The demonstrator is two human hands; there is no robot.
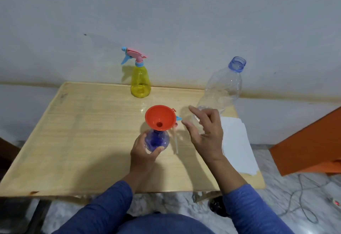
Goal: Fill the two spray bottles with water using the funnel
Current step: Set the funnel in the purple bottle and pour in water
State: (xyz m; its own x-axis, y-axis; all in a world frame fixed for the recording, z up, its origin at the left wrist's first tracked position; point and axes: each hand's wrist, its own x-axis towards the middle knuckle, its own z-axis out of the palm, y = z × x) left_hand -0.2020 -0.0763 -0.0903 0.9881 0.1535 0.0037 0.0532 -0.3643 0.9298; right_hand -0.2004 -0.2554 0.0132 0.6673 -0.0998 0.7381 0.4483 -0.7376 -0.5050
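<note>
An orange funnel (160,117) sits in the neck of a blue spray bottle (157,141) near the middle of the wooden table (83,132). My left hand (144,153) grips that blue bottle from the near side. Just right of it hovers my right hand (204,132), fingers spread and holding nothing, close to a large clear water bottle (221,89) that stands uncapped. A spray head with its dip tube (176,137) lies on the table between funnel and right hand. At the table's far edge stands a yellow spray bottle (140,83), fitted with a pink and blue trigger head.
White paper sheets (238,145) lie on the table's right side. An orange panel (310,145) stands off the right edge, with cables (304,196) on the floor below. A pale wall runs directly behind the table.
</note>
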